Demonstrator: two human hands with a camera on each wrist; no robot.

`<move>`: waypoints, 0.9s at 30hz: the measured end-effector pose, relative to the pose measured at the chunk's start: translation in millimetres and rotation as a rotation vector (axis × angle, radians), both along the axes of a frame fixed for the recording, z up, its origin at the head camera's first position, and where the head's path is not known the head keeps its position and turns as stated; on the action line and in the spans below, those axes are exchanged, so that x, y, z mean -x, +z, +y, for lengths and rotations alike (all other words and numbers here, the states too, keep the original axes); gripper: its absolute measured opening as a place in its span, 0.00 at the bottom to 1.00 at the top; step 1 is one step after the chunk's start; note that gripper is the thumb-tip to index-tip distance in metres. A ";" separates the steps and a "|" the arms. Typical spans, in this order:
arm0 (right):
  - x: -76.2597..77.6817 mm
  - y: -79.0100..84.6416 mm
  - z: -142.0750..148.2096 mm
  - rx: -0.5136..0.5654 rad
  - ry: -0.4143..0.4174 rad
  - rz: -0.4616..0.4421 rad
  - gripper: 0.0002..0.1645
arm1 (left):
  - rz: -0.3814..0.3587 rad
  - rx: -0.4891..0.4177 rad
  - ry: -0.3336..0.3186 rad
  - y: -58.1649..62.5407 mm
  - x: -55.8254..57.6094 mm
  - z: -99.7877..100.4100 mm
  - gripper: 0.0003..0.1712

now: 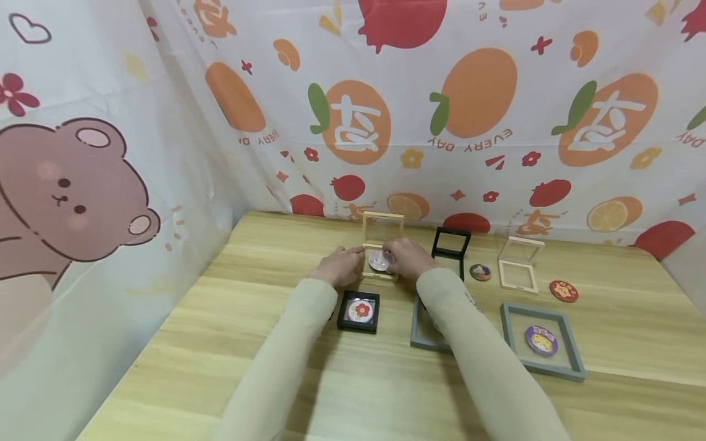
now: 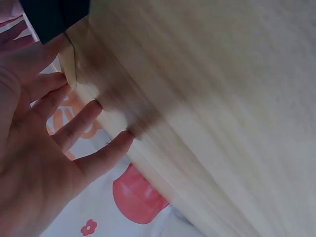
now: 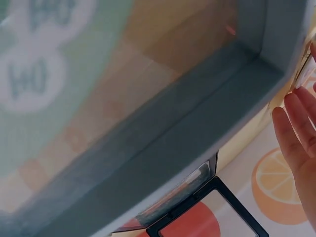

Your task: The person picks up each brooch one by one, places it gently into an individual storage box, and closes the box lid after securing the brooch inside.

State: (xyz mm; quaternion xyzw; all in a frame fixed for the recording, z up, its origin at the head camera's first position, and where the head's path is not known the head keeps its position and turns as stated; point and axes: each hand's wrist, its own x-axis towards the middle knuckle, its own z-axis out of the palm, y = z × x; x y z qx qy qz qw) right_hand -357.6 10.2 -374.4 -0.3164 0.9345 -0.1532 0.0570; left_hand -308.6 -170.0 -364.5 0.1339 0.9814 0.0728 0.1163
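Note:
A pale wooden hinged display frame (image 1: 383, 215) stands with its lid raised at the back of the table. Over its lower half lies a round pinkish-white badge (image 1: 378, 262). My right hand (image 1: 409, 257) pinches this badge from the right, with thumb and fingers at its edge. At the frame's left side is my left hand (image 1: 343, 267), whose fingers touch the frame; in the left wrist view the other fingers (image 2: 109, 152) spread with their tips on the tabletop. Just in front of the left hand lies a small black frame (image 1: 357, 328) containing a red-flower badge (image 1: 361, 310).
Under my right forearm is a grey frame (image 1: 431, 345); another grey frame (image 1: 573, 350), holding a purple badge (image 1: 541, 340), lies farther right. Behind them stand an open black frame (image 1: 437, 241) and an open whitish frame (image 1: 518, 287). A dark badge (image 1: 480, 272) and red badge (image 1: 564, 291) lie beside them.

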 end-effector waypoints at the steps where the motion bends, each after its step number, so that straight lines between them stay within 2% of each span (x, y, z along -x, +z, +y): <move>1: -0.2 -1.2 0.5 0.003 -0.005 -0.006 0.21 | 0.001 0.000 0.002 -1.5 0.1 0.6 0.33; 5: -1.0 -4.0 6.4 0.031 -0.020 -0.030 0.22 | 0.004 -0.008 -0.009 -7.8 2.8 2.0 0.27; 10: -0.1 -3.3 22.2 0.141 -0.056 -0.079 0.23 | 0.007 -0.096 -0.051 -8.9 8.5 -1.0 0.20; 12: 1.1 -2.0 28.6 0.188 -0.073 -0.103 0.24 | 0.040 -0.157 -0.017 -7.7 11.6 -3.9 0.20; 14: 2.4 0.4 34.1 0.242 -0.102 -0.123 0.25 | 0.100 -0.214 0.021 -5.6 16.0 -6.7 0.16; 16: 3.1 4.1 37.9 0.285 -0.140 -0.139 0.27 | 0.152 -0.272 0.083 -2.7 20.1 -9.1 0.15; 18: 3.3 8.4 40.4 0.326 -0.182 -0.159 0.29 | 0.202 -0.311 0.109 0.4 24.4 -11.0 0.14; 24: 4.3 19.1 36.2 0.415 -0.250 -0.223 0.35 | 0.241 -0.453 0.213 8.6 33.2 -15.9 0.16; 27: 5.4 21.8 31.1 0.456 -0.269 -0.246 0.37 | 0.253 -0.520 0.233 12.8 36.8 -15.7 0.18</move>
